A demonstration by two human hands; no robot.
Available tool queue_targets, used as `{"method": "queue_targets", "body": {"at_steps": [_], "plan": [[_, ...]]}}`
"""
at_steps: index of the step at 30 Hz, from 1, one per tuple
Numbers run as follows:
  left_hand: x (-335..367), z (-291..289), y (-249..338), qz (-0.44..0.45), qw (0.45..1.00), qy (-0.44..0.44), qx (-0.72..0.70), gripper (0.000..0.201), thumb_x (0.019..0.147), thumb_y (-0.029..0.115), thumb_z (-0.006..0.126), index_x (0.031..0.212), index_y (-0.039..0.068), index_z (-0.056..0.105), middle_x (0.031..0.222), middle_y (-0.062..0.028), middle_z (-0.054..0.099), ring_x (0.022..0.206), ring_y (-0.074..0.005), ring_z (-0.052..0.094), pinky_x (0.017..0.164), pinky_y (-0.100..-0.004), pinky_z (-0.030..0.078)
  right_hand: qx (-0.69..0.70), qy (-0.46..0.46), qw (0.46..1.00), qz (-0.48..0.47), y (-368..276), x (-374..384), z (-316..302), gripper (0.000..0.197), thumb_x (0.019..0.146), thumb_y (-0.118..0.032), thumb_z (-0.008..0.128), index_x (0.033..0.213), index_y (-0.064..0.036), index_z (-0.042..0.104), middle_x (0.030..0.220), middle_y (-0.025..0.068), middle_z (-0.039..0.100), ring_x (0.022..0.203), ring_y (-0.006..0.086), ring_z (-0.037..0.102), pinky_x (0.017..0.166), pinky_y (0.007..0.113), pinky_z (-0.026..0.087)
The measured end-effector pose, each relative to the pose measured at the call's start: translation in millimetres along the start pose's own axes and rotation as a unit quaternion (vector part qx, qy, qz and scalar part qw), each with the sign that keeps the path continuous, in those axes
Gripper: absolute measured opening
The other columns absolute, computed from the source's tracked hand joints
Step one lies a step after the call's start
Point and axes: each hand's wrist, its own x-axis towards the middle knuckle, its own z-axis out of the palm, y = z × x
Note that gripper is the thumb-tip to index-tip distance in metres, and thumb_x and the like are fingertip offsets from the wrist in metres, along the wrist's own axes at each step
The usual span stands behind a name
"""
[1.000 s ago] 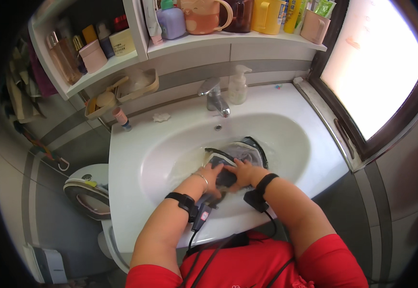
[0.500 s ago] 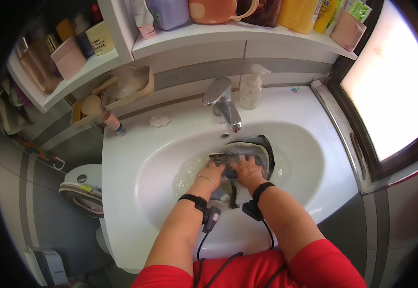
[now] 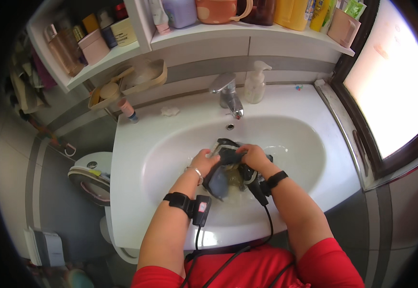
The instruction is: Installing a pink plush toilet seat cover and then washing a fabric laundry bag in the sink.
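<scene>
Gripping dark cloth (image 3: 227,156) in basin (image 3: 295,153) with left hand (image 3: 205,162) at its ten o'clock, right hand (image 3: 255,157) at two, apparently to support both sides.

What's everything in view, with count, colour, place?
Basin: one, white, centre
Fabric item: one, mostly dark, in the basin
Faucet: one, silver, behind the basin
Pump bottle: one, whitish, right of the faucet
Tube: one, pink and blue, back left
Crumpled scrap: one, white, back left
Trays: two, beige, upper left
Shelf unit: one, white, top
Mugs: at least two, orange and pink, shelf unit
Jars: two, pink and cream, upper left
Toilet: one, white, left
Window: one, bright, right
Wristbands: two, black, lower centre
Left hand: one, bare, holding the fabric item
Right hand: one, bare, likewise
</scene>
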Motion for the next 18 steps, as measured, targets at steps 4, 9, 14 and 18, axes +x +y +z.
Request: {"method": "queue_targets", "body": {"at_steps": [4, 9, 14, 18], "plan": [[-37.3, 0.9, 15.6, -0.078, 0.987, 0.069, -0.121, 0.086, 0.076, 0.064, 0.045, 0.131, -0.001, 0.032, 0.133, -0.0219, 0.035, 0.122, -0.0308, 0.036, 0.098, -0.0369, 0.030, 0.142, 0.012, 0.990, -0.008, -53.8, -23.9, -18.4, 0.030, 0.059, 0.002, 0.054, 0.087, -0.0034, 0.065, 0.088, 0.0102, 0.060, 0.081, 0.0218, 0.057, 0.074, 0.027, 0.044], [-62.1, 7.1, 32.5, -0.141, 0.874, -0.016, -0.465, 0.083, 0.071, 0.070, 0.048, 0.131, 0.016, 0.031, 0.129, -0.0176, 0.035, 0.116, -0.0378, 0.039, 0.083, -0.0592, 0.038, 0.243, -0.036, 0.964, -0.099, -107.4, -50.9, -18.1, 0.034, 0.056, 0.009, 0.049, 0.085, -0.0007, 0.063, 0.100, 0.0092, 0.053, 0.090, 0.0195, 0.053, 0.081, 0.024, 0.040], [-65.5, 8.9, 23.2, -0.026, 0.751, -0.027, -0.659, 0.047, 0.082, 0.043, 0.054, 0.111, 0.007, 0.048, 0.104, -0.0126, 0.056, 0.094, -0.0254, 0.058, 0.074, -0.0406, 0.051, 0.001, -0.017, 0.970, -0.243, -98.2, -59.1, 2.4, 0.054, 0.062, -0.018, 0.067, 0.115, -0.0136, 0.053, 0.120, 0.0280, 0.038, 0.114, 0.0416, 0.038, 0.094, 0.043, 0.035], [-62.1, 20.1, 26.3, 0.009, 0.790, -0.011, -0.613, 0.037, 0.087, 0.033, 0.046, 0.105, 0.001, 0.050, 0.094, -0.0114, 0.058, 0.084, -0.0222, 0.060, 0.073, -0.0329, 0.051, 0.049, -0.031, 0.973, -0.224, -92.6, -67.3, 32.2, 0.066, 0.069, -0.041, 0.068, 0.124, -0.0156, 0.041, 0.111, 0.0264, 0.039, 0.106, 0.0421, 0.040, 0.093, 0.044, 0.034]]}}
